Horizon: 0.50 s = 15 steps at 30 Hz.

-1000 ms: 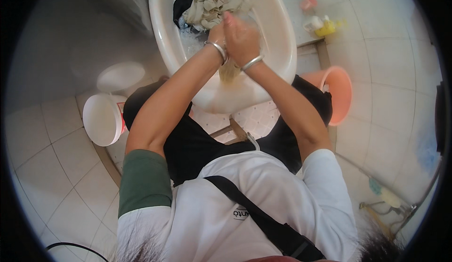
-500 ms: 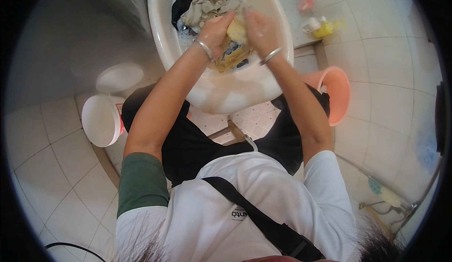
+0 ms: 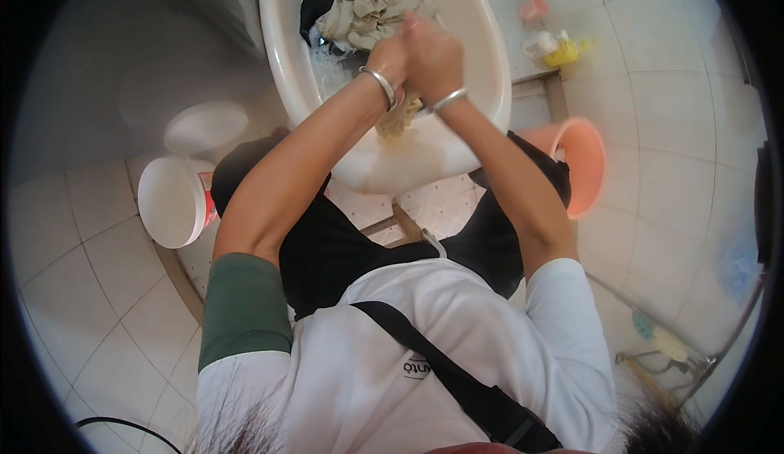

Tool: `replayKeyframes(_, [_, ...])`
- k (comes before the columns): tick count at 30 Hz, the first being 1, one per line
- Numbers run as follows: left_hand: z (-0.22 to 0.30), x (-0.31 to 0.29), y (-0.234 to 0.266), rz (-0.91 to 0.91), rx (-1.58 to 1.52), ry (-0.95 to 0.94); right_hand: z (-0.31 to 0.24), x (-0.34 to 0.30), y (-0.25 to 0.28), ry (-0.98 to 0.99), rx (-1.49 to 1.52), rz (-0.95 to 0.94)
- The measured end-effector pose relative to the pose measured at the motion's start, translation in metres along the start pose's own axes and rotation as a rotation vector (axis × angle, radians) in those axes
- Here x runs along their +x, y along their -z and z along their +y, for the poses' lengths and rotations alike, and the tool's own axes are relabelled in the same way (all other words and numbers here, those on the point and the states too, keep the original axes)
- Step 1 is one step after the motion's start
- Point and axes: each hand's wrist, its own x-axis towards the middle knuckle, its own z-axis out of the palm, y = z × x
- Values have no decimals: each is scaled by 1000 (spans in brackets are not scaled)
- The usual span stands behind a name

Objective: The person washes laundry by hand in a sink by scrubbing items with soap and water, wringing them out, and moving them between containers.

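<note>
My hands are pressed together over a white oval tub (image 3: 487, 54), both closed on a wet yellow cloth (image 3: 395, 123). Most of the cloth is hidden by the fingers, and its lower end hangs over the near side of the tub. My left hand (image 3: 389, 59) wears a silver bangle at the wrist; my right hand (image 3: 436, 60), slightly blurred, wears one too. Beyond them in the tub lie a crumpled beige garment (image 3: 353, 11) and a black garment (image 3: 320, 6), with sudsy water (image 3: 328, 70) at the left.
A white bucket (image 3: 167, 201) stands left of my knee, and a salmon-pink bucket (image 3: 583, 168) lies or leans at the right. Against the tiled wall, a yellow-and-white bottle (image 3: 559, 51) and a small pink cup (image 3: 534, 8) sit right of the tub.
My hands were apart with the yellow cloth spread between them. They have come together on it, with the right hand moving left and the cloth bunched.
</note>
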Motion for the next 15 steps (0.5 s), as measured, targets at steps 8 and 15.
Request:
replayKeyframes(8, [28,4,9,-84,69,66,44,3,28,-965,1516,-536])
replayKeyframes(15, [37,-9,10,-18,300,-160,27,2,52,-777,1562,-418])
